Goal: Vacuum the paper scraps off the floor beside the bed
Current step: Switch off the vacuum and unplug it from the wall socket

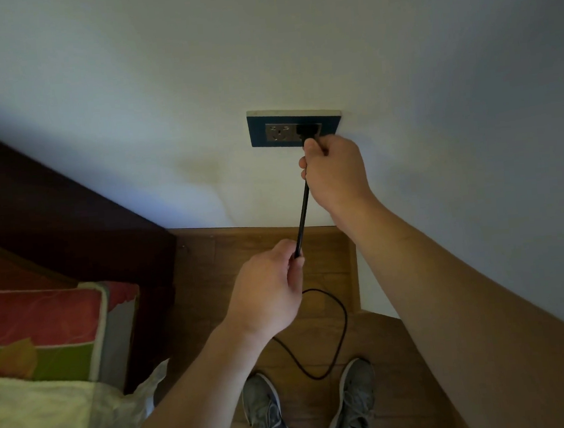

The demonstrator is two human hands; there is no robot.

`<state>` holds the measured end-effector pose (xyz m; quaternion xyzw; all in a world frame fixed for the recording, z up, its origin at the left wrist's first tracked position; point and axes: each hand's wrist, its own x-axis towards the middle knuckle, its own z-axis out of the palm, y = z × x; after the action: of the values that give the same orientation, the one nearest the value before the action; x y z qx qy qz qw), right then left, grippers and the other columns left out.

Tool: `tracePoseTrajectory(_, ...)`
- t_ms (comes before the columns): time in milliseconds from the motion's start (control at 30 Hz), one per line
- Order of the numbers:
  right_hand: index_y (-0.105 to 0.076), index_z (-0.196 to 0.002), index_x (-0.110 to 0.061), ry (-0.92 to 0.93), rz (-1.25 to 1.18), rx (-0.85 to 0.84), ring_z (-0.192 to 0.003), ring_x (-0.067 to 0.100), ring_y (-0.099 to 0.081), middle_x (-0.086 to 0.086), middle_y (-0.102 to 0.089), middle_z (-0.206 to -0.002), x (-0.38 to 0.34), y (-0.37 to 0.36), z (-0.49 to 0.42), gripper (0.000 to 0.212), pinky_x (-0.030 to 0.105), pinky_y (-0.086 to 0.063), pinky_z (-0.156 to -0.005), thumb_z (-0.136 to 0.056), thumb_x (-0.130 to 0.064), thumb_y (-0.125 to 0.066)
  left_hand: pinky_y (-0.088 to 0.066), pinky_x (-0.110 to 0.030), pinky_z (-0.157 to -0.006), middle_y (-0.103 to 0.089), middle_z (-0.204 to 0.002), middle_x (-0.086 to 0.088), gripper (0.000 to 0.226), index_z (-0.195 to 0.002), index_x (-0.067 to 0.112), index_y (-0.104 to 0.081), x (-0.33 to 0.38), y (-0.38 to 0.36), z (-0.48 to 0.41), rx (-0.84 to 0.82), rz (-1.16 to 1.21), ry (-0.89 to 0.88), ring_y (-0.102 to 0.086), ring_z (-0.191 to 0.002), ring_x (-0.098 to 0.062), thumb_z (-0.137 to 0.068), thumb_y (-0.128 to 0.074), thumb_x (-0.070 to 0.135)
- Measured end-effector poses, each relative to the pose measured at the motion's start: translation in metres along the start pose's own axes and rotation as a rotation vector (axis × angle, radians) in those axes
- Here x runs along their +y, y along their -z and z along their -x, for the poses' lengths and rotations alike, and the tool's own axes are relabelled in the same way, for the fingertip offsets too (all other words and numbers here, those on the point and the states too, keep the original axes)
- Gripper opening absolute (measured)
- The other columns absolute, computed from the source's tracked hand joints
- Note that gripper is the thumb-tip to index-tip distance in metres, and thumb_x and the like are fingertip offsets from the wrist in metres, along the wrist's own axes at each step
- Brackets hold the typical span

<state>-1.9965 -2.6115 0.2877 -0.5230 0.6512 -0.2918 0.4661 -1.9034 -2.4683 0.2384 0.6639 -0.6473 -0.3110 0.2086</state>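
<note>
Cord (302,212) was pinched by right hand (335,171) at socket (259,130), gripped by left hand (267,290) below. Wood floor (204,282); bed (44,320) lower left.

wooden floor (207,271): black cord (345,314) looped, grey shoes (355,402) | bed (51,200): patterned mattress (37,320), pale blanket (26,424)

Brightness: dim, muted indoor light.
Light: wall (120,91) palest left of centre, bluish; it greys toward the right.
Shadows: deep around the bed (38,324); corners darkened.
Sharpness: centre clear, lower left soft.
Distortion: wide-angle bending at the edges.
</note>
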Motion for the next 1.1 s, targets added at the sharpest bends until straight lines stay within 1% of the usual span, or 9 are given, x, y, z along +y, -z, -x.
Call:
tracePoseTrajectory(100, -0.062, -0.106, -0.016, -0.012, 0.008, 0.022, -0.092, 0.016, -0.064, 0.005, -0.067, -0.099, -0.001, -0.001, 0.001, 0.021, 0.021, -0.047, -0.077, -0.106, -0.027, -0.044, -0.046, -0.013, -0.051, -0.061, -0.070, 0.013, 0.009, -0.099, 0.026, -0.059, 0.001, 0.002, 0.002, 0.015, 0.005, -0.008, -0.060, -0.057, -0.001, -0.103, -0.051, 0.030)
tracePoseTrajectory(200, -0.063, -0.106, -0.015, -0.024, 0.009, 0.038, -0.091, 0.015, -0.064, 0.005, -0.067, -0.098, -0.002, -0.002, 0.001, 0.022, 0.019, -0.045, -0.072, -0.105, -0.027, -0.045, -0.051, -0.016, -0.054, -0.063, -0.071, 0.012, 0.010, -0.100, 0.025, -0.060, 0.000, 0.004, 0.003, 0.024, 0.028, -0.015, -0.062, -0.059, -0.002, -0.103, -0.051, 0.029)
tracePoseTrajectory(400, -0.059, -0.100, -0.019, -0.050, -0.026, 0.056, -0.089, 0.013, -0.063, 0.003, -0.065, -0.096, -0.004, -0.005, 0.002, 0.016, 0.020, -0.045, -0.070, -0.105, -0.026, -0.044, -0.048, -0.015, -0.051, -0.060, -0.069, 0.013, 0.018, -0.099, 0.023, -0.062, 0.002, 0.005, 0.007, 0.070, 0.016, -0.057, -0.059, -0.056, -0.002, -0.101, -0.048, 0.034)
tracePoseTrajectory(500, -0.058, -0.099, -0.020, -0.064, -0.030, 0.064, -0.086, 0.013, -0.062, 0.001, -0.065, -0.094, -0.006, -0.006, 0.002, 0.016, 0.017, -0.043, -0.065, -0.105, -0.026, -0.045, -0.039, -0.010, -0.050, -0.057, -0.067, 0.015, 0.020, -0.097, 0.022, -0.062, 0.003, 0.007, 0.009, 0.080, 0.028, -0.067, -0.055, -0.053, -0.001, -0.099, -0.046, 0.035)
tracePoseTrajectory(533, -0.058, -0.100, -0.020, -0.069, -0.031, 0.064, -0.086, 0.012, -0.062, 0.001, -0.064, -0.093, -0.006, -0.006, 0.002, 0.015, 0.016, -0.043, -0.065, -0.105, -0.026, -0.045, -0.039, -0.010, -0.051, -0.057, -0.067, 0.014, 0.021, -0.096, 0.022, -0.062, 0.002, 0.008, 0.008, 0.083, 0.030, -0.071, -0.055, -0.052, -0.001, -0.099, -0.046, 0.035)
tracePoseTrajectory(667, -0.059, -0.098, -0.020, -0.082, -0.035, 0.069, -0.084, 0.012, -0.062, 0.000, -0.064, -0.091, -0.007, -0.006, 0.002, 0.016, 0.019, -0.045, -0.067, -0.105, -0.026, -0.046, -0.050, -0.018, -0.052, -0.061, -0.070, 0.013, 0.024, -0.096, 0.022, -0.062, 0.002, 0.011, 0.008, 0.076, 0.038, -0.087, -0.059, -0.056, -0.003, -0.099, -0.044, 0.037)
tracePoseTrajectory(833, -0.061, -0.097, -0.018, -0.110, -0.046, 0.072, -0.081, 0.012, -0.061, 0.001, -0.064, -0.089, -0.011, -0.005, 0.003, 0.017, 0.018, -0.044, -0.063, -0.105, -0.024, -0.047, -0.054, -0.022, -0.054, -0.064, -0.073, 0.011, 0.027, -0.096, 0.020, -0.063, 0.005, 0.015, 0.010, 0.103, 0.056, -0.104, -0.062, -0.058, -0.005, -0.099, -0.042, 0.037)
tracePoseTrajectory(900, -0.062, -0.096, -0.017, -0.118, -0.048, 0.074, -0.081, 0.013, -0.062, 0.002, -0.064, -0.088, -0.012, -0.005, 0.004, 0.018, 0.018, -0.044, -0.063, -0.104, -0.024, -0.047, -0.054, -0.022, -0.053, -0.064, -0.072, 0.011, 0.026, -0.095, 0.020, -0.063, 0.006, 0.016, 0.012, 0.124, 0.058, -0.112, -0.061, -0.057, -0.004, -0.099, -0.043, 0.036)
tracePoseTrajectory(1100, -0.062, -0.095, -0.017, -0.136, -0.058, 0.098, -0.083, 0.014, -0.063, 0.001, -0.065, -0.088, -0.013, -0.008, 0.004, 0.018, 0.022, -0.046, -0.067, -0.104, -0.024, -0.048, -0.054, -0.022, -0.053, -0.065, -0.072, 0.011, 0.024, -0.095, 0.020, -0.064, 0.007, 0.018, 0.014, 0.153, 0.066, -0.114, -0.061, -0.056, -0.005, -0.099, -0.045, 0.035)
